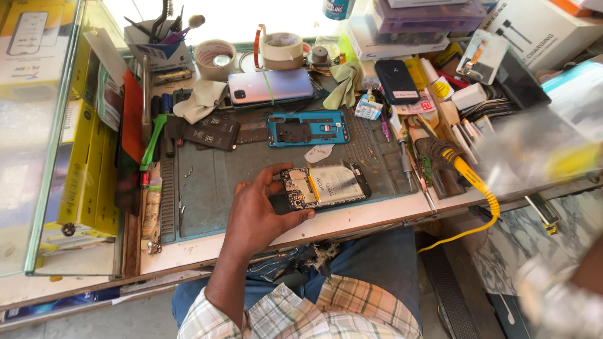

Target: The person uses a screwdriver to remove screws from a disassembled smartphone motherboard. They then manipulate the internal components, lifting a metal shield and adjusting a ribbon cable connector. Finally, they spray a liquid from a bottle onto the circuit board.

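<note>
My left hand (260, 210) grips the left end of an opened phone (326, 186) lying back-up on the grey work mat (207, 182) near the bench's front edge. Its circuit board and white battery are exposed. A blue phone frame (308, 127) lies just beyond it on the mat. At the lower right edge, a blurred forearm and a pale blur mark my right hand (559, 301). It is off the bench, and what its fingers are doing is not visible.
A lilac phone (270, 86) with a green band, a black phone (397, 81), tape rolls (281, 49), cloths and boxes crowd the back. A soldering iron (440, 157) with a yellow cable lies at right beside screwdrivers. A glass case (38, 125) stands at left.
</note>
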